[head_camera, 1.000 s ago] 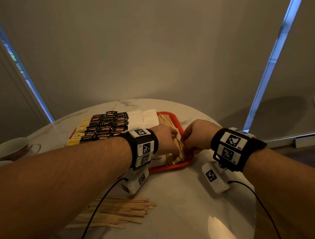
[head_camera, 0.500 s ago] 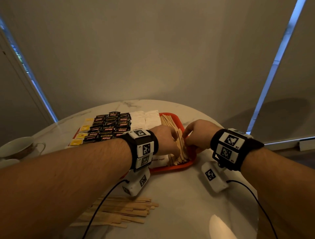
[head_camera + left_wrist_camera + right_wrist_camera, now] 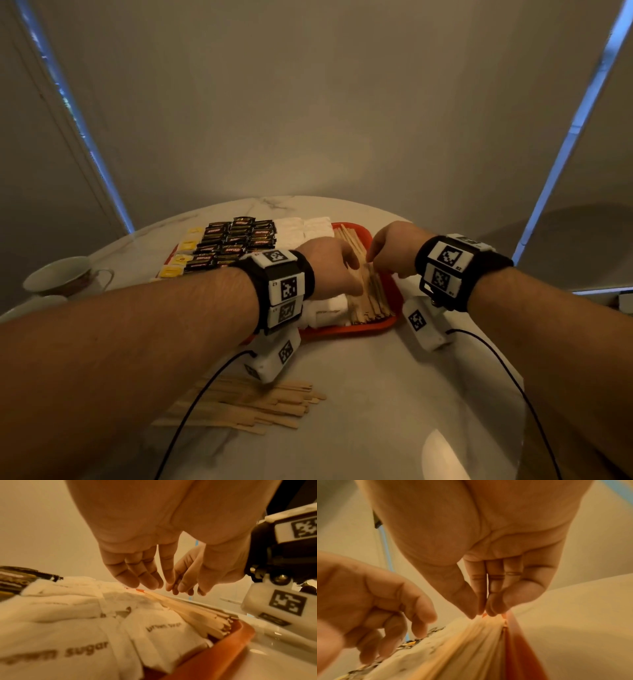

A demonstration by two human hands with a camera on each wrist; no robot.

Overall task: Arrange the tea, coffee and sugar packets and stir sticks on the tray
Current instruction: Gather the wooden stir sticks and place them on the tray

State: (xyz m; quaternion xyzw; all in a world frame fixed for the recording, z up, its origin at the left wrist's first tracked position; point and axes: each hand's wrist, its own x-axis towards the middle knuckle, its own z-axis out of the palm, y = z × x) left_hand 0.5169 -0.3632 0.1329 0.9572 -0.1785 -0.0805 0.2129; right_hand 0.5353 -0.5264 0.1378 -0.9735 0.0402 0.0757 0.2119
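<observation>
A red tray (image 3: pixel 346 330) holds yellow tea packets (image 3: pixel 178 262) at its left, black coffee packets (image 3: pixel 236 240), white sugar packets (image 3: pixel 329 310) and a row of wooden stir sticks (image 3: pixel 371 301) along its right side. My left hand (image 3: pixel 354 274) hovers over the sticks with its fingers hanging loosely and holding nothing (image 3: pixel 159 585). My right hand (image 3: pixel 371 269) faces it from the right. Its thumb and fingertips are pinched together on top of the stir sticks (image 3: pixel 482 613). What lies between those fingertips is hidden.
A loose pile of stir sticks (image 3: pixel 260 404) lies on the round marble table (image 3: pixel 376 394) near me, under my left forearm. A white cup (image 3: pixel 61 275) stands at the far left. The table edge curves close on the right.
Both hands stay over the stir sticks in the tray and have shifted slightly farther along them. The right hand's fingers have drawn together.
</observation>
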